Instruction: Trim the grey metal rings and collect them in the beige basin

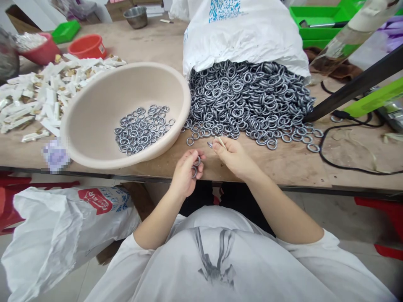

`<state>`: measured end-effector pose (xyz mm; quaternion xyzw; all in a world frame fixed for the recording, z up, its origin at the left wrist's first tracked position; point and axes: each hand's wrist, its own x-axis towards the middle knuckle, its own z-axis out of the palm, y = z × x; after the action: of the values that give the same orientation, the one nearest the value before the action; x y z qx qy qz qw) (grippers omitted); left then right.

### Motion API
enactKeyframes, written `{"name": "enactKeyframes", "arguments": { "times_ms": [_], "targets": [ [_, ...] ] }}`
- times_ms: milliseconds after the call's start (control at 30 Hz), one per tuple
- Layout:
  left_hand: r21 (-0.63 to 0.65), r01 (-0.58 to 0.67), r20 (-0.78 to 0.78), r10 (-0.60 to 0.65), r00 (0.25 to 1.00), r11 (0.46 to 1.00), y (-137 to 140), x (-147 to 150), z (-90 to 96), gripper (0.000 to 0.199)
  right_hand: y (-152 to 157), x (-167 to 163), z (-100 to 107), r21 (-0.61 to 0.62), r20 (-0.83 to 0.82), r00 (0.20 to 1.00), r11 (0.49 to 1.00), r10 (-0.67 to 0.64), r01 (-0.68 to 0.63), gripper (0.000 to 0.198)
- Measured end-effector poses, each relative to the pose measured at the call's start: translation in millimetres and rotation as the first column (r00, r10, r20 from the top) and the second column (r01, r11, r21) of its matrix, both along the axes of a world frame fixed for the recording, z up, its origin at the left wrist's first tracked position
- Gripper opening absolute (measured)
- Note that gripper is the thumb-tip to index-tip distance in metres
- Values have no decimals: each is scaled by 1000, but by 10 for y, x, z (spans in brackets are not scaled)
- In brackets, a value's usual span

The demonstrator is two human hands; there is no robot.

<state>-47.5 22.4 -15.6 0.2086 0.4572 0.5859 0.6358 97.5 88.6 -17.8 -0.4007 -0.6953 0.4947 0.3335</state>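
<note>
Near the table's front edge my left hand (188, 170) is closed around grey metal rings (194, 171); two of them show at the fingers. Just right of it, my right hand (232, 156) pinches a thin pale strip or stick (221, 143), its exact kind unclear. A small grey piece, perhaps a ring seen edge-on (209, 144), shows at those fingertips. Behind the hands a large heap of grey rings (239, 96) spills out of a white sack (248, 40). To the left stands a wide beige basin (91, 98) with a layer of similar rings inside (141, 130).
White pieces (50, 96) are piled at the left, near a red bowl (86, 46). A dark post (355, 86) and a black cable (324, 157) lie right of the heap. Green trays (315, 16) stand at the back right. A white sack (63, 226) is below the table's left side.
</note>
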Motion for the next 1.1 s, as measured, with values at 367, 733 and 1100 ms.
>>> {"name": "enactKeyframes", "arguments": {
  "times_ms": [367, 733, 1100],
  "targets": [
    [112, 51, -11, -50, 999, 992, -21, 229, -43, 43, -418, -76, -64, -112, -355, 923, 987, -150, 117, 35],
    [51, 194, 115, -199, 973, 980, -45, 176, 69, 49, -326, 52, 0, 62, -245, 967, 994, -69, 87, 29],
    [82, 179, 127, -188, 974, 981, -23, 160, 27, 47, -427, 136, 117, 465, 176, 982, 885, -63, -27, 39]
  ]
}}
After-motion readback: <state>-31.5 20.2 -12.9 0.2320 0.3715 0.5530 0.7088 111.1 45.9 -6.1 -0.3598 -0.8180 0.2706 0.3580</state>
